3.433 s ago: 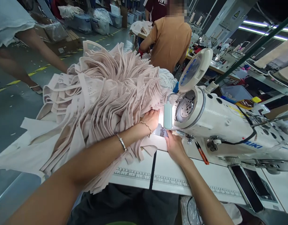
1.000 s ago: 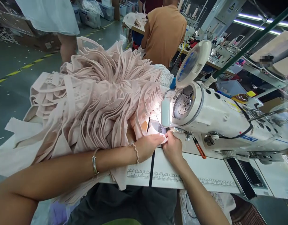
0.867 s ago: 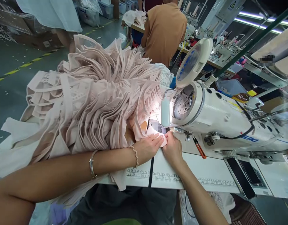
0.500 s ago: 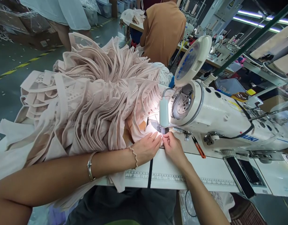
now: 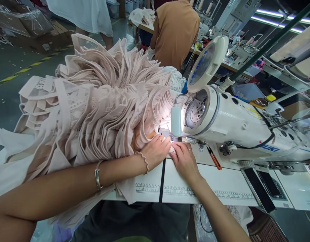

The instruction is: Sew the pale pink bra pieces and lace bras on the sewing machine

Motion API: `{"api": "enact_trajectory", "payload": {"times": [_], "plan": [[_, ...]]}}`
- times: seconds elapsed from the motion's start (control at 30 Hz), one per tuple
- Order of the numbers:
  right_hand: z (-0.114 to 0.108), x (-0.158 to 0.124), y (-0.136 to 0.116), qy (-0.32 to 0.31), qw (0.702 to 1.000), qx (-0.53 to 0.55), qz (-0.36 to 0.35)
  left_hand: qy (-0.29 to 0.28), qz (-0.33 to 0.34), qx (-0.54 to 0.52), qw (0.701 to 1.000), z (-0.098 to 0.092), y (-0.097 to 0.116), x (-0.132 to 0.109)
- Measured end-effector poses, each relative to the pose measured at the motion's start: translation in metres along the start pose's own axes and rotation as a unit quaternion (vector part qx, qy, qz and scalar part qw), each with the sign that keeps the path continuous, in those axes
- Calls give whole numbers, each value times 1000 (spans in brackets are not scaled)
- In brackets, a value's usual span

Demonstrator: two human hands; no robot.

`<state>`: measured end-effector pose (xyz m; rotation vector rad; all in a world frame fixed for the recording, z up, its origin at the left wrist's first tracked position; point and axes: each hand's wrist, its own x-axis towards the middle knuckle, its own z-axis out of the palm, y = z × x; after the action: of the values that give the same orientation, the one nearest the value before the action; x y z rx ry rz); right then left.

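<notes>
A tall heap of pale pink fabric pieces (image 5: 94,101) covers the left of the white sewing table (image 5: 220,183). My left hand (image 5: 156,151) lies flat on a pink piece, its fingers stretched toward the needle area of the white sewing machine (image 5: 235,124). My right hand (image 5: 184,159) rests beside it with its fingers extended, pressing the same small piece flat under the machine's bright lamp (image 5: 176,124). The fingertips of both hands almost meet at the presser foot. What lies under them is washed out by the glare.
Red-handled snips (image 5: 212,156) and a dark phone (image 5: 258,193) lie on the table right of my hands. A person in an orange shirt (image 5: 173,32) works at the table behind. Another person in white (image 5: 81,13) stands in the aisle at the left.
Both hands slid forward toward the needle and flattened; the right hand's pinch on the small piece has spread into a flat press. The person in white walked rightward along the aisle.
</notes>
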<state>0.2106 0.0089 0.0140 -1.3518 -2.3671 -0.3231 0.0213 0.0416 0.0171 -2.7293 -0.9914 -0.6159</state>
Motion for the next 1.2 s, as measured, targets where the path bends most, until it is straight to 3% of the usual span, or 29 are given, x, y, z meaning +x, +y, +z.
{"api": "enact_trajectory", "payload": {"times": [0.13,0.23,0.5,0.97,1.2], "plan": [[-4,2,-2,-24,997,-66,-10,-38,79,-4,996,-5,-4,7],[-4,4,5,-17,996,-80,-47,-37,97,1,995,1,4,8],[6,-1,23,-65,997,-38,6,-11,83,15,996,17,15,4],[8,1,21,-131,988,-14,83,19,91,10,996,18,9,6],[10,1,22,-104,992,-27,65,4,84,13,996,19,6,8]]}}
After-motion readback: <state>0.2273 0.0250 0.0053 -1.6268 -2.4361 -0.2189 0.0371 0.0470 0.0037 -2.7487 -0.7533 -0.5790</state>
